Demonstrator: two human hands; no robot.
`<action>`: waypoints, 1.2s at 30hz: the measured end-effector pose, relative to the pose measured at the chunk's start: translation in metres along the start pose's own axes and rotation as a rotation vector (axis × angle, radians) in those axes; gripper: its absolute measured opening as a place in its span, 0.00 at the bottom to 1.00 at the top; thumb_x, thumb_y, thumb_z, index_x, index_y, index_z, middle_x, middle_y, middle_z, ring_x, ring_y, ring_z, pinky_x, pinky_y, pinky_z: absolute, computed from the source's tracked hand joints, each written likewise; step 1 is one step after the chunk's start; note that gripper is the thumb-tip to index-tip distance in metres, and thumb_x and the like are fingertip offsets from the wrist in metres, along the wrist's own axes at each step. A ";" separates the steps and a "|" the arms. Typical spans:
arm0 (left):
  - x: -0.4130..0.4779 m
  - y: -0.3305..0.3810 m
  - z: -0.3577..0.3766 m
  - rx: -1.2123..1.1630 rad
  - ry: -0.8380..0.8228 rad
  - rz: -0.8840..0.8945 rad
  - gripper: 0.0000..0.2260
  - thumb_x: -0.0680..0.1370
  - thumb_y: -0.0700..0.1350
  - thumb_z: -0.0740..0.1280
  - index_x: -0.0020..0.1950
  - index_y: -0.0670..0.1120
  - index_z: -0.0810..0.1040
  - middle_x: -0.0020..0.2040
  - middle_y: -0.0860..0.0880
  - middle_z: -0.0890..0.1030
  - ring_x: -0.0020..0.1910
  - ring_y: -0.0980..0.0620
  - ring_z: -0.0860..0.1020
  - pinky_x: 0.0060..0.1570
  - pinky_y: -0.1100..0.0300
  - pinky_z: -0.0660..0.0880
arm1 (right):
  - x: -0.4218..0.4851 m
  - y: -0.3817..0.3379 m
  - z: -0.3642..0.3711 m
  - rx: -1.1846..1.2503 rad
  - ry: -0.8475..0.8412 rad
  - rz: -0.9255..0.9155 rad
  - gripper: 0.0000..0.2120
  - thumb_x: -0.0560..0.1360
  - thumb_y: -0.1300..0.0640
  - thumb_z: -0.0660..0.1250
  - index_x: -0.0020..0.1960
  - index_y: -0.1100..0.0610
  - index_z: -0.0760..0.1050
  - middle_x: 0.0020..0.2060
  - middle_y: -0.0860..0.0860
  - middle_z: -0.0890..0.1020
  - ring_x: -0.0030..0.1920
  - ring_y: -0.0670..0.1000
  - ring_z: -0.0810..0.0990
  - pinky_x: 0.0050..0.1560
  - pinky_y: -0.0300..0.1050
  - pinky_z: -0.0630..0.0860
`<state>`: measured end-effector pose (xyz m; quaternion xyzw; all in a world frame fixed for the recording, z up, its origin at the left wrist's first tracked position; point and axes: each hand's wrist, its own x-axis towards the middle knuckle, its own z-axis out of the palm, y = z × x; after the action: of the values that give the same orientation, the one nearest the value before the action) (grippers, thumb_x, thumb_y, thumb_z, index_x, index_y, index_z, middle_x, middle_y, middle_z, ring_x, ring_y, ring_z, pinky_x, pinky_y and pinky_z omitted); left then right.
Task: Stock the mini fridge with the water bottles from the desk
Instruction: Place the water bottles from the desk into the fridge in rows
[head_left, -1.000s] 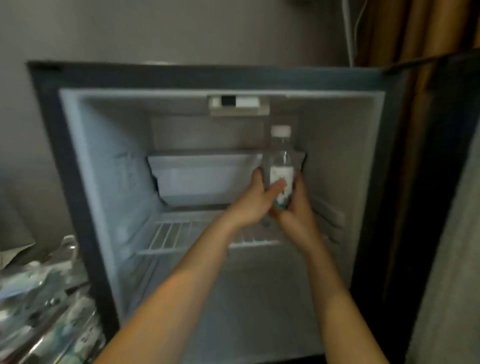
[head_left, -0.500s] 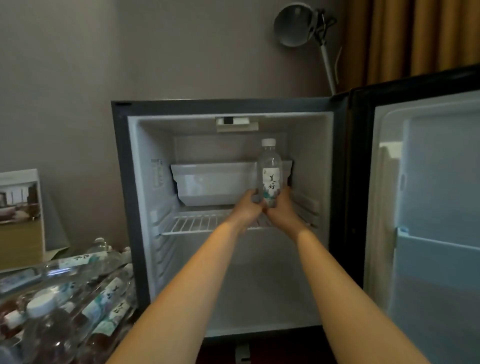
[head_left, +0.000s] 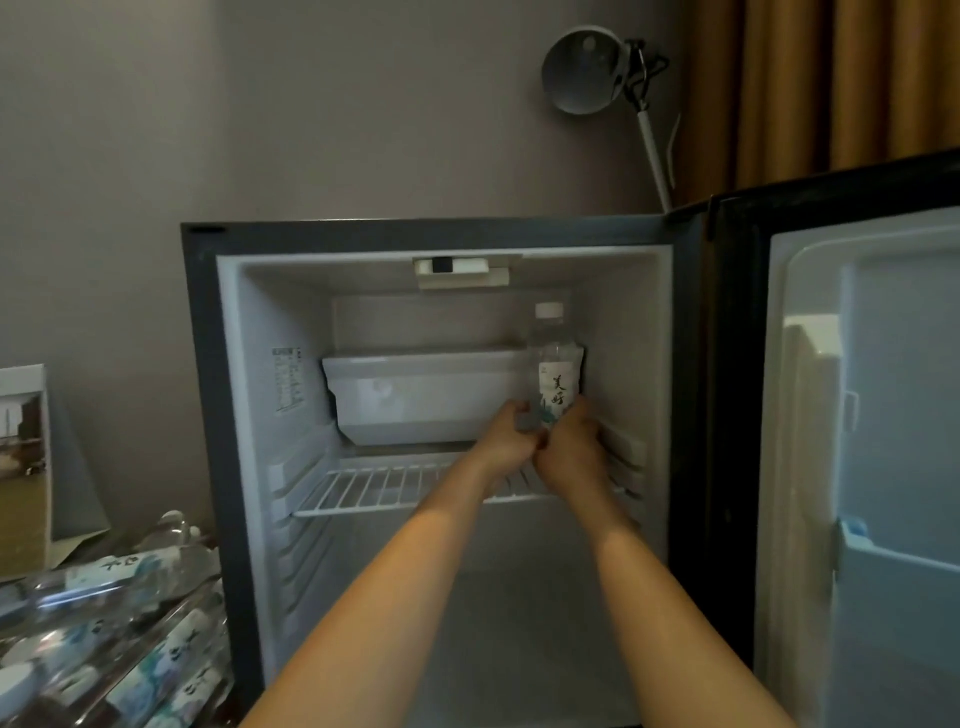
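A clear water bottle (head_left: 556, 364) with a white cap and a printed label stands upright at the back right of the mini fridge (head_left: 218, 395), over the wire shelf (head_left: 374, 491). My left hand (head_left: 506, 441) and my right hand (head_left: 574, 447) both grip its lower part, fingers curled round the base from either side. The bottle's bottom is hidden behind my hands, so whether it rests on the shelf cannot be told. Several more water bottles (head_left: 119, 623) lie in a heap at the lower left, beside the fridge.
The fridge door (head_left: 857, 467) stands open at the right, with a door shelf low down. A white freezer tray (head_left: 426, 395) sits at the back above the wire shelf. A desk lamp (head_left: 587, 70) stands behind the fridge, and a picture card (head_left: 23, 467) at the left.
The view has pulled back and the bottle has gone deeper toward the back right of the fridge. Both hands have slid down to the bottle's base.
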<state>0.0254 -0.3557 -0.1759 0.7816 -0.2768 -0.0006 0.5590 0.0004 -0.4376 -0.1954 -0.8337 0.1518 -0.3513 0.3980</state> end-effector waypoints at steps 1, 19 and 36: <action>0.001 0.000 0.001 0.003 -0.004 0.014 0.22 0.77 0.35 0.63 0.70 0.41 0.62 0.59 0.44 0.76 0.55 0.50 0.75 0.47 0.66 0.73 | 0.000 0.001 0.000 -0.013 0.012 0.006 0.26 0.76 0.58 0.62 0.70 0.60 0.56 0.62 0.65 0.70 0.59 0.64 0.74 0.54 0.52 0.73; -0.030 0.018 0.000 0.178 -0.133 0.070 0.21 0.79 0.33 0.57 0.73 0.40 0.62 0.70 0.41 0.68 0.64 0.53 0.66 0.54 0.70 0.62 | -0.032 0.000 -0.021 -0.159 -0.019 -0.014 0.31 0.74 0.63 0.63 0.73 0.62 0.52 0.65 0.63 0.72 0.62 0.62 0.74 0.57 0.51 0.73; -0.058 -0.009 -0.024 0.120 0.246 0.178 0.25 0.72 0.24 0.51 0.65 0.38 0.71 0.63 0.40 0.75 0.64 0.46 0.73 0.57 0.67 0.68 | -0.067 -0.015 -0.012 0.057 0.251 -0.273 0.17 0.75 0.67 0.59 0.63 0.64 0.72 0.56 0.63 0.78 0.56 0.61 0.77 0.52 0.48 0.72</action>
<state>-0.0125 -0.3077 -0.1931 0.7801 -0.2741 0.1615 0.5387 -0.0556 -0.3991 -0.2097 -0.7846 0.0757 -0.5073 0.3483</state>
